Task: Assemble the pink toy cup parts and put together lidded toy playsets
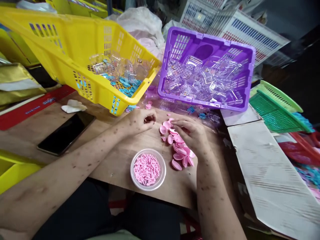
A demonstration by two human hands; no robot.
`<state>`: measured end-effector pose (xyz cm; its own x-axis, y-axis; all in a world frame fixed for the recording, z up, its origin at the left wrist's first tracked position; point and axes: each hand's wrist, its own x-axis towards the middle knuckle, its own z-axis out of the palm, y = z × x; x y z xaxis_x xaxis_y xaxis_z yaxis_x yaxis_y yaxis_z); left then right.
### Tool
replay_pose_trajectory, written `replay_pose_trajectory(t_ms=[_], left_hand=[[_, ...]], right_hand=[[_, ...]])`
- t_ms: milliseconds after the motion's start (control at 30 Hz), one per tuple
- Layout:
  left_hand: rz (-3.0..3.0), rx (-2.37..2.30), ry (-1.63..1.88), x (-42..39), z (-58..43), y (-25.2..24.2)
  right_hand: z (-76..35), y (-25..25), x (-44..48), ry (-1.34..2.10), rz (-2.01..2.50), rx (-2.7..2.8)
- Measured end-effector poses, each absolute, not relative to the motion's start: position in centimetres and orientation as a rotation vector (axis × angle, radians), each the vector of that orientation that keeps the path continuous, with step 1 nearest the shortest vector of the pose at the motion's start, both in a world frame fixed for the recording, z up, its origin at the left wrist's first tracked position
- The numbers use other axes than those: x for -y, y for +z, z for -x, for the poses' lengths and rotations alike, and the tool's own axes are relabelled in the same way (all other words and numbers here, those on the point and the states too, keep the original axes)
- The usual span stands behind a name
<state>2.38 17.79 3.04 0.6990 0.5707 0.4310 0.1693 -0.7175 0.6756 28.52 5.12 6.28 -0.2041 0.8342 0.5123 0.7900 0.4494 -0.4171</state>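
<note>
Several small pink plastic oval cups lie in a loose pile on the wooden table. My right hand reaches over the far part of this pile, fingers stretched forward and apart, and no piece shows in its grip. To the left of the pile, my left hand is held just above the table with its fingers curled toward the thumb; whatever they hold, if anything, is hidden. Between my forearms stands a round clear tub filled with tiny pink plastic pieces.
A yellow basket with clear cases and blue pieces leans at back left. Beside it, a tilted purple basket holds clear plastic cases. A black phone lies left. Cardboard borders the right side.
</note>
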Motion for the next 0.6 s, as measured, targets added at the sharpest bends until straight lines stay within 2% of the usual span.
replay_pose_trajectory(t_ms=[100,300,433,600], left_hand=[[-2.063,-0.477,0.938,-17.9,-3.7,4.0],[-1.788,-0.411,0.932,-17.4,-4.4,2.7],[-1.730,-0.387,0.940,-16.6,-4.4,2.9],[-1.732,-0.344,0.857,-16.2,-4.3,3.3]], right_hand=[[-27.5,6.0,-5.7,0.117,1.227,1.986],[-27.3,3.9,-5.1,0.199,1.218,1.963],[-26.8,3.5,-4.9,0.325,1.218,1.970],[-26.6,3.7,-5.0,0.282,1.146,1.973]])
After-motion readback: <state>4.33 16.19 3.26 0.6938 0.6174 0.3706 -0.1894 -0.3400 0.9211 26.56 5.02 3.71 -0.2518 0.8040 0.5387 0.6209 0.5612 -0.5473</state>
